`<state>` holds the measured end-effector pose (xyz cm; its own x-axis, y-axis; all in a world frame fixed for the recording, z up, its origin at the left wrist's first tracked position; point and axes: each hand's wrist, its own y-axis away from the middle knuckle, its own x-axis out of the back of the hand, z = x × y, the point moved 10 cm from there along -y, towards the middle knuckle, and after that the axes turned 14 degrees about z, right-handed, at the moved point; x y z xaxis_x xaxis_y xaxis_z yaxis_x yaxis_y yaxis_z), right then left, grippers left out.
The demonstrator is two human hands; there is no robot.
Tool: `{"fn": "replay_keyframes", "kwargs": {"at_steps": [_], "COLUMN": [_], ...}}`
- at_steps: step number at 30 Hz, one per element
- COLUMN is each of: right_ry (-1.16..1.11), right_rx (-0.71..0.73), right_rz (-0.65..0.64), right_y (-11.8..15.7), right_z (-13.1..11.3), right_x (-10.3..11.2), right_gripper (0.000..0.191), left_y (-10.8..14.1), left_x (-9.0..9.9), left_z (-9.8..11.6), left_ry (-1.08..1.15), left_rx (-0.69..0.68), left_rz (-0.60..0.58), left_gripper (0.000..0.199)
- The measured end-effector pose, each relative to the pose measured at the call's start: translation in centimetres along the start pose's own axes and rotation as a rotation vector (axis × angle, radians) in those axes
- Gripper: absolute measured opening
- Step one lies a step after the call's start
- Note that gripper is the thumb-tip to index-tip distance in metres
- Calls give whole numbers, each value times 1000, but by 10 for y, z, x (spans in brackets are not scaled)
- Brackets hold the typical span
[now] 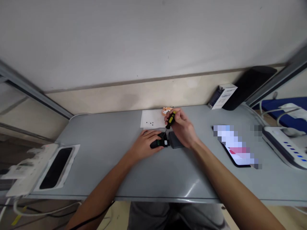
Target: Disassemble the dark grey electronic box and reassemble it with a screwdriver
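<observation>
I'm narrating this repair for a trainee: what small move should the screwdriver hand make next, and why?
Probably turn the screwdriver in place: the right hand holds it tip-down on the small black device, which the left hand steadies, and loose screws already lie on the white paper.

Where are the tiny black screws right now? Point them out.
In the head view, the screws lie on the white paper sheet at the table's far edge, just left of the right hand holding the screwdriver, beyond the left hand.
</observation>
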<state>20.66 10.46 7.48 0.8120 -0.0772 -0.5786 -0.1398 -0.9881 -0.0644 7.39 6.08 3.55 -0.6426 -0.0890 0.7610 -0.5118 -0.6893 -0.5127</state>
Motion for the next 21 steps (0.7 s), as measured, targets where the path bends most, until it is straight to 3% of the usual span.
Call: {"fn": "replay_keyframes", "kwargs": {"at_steps": [4, 11, 16, 21], "right_ry": [-48, -42, -2, -99], "right_rx": [-67, -32, -38, -63], "right_rz": [-51, 39, -4, 9], "right_y": [6, 4, 1, 6], "right_z": [1, 4, 1, 5], "right_x": [-8, 2, -1, -5], "right_gripper": [34, 47, 38, 37], "left_y": [-1, -1, -1, 0], "left_x": [0, 1, 1, 0], "left_z": [1, 3, 3, 2], "left_ry": [1, -5, 10, -3], "left_rx": [12, 2, 13, -13], "left_rz": [-15, -32, -37, -26], "left_gripper": [17, 18, 16, 19]}}
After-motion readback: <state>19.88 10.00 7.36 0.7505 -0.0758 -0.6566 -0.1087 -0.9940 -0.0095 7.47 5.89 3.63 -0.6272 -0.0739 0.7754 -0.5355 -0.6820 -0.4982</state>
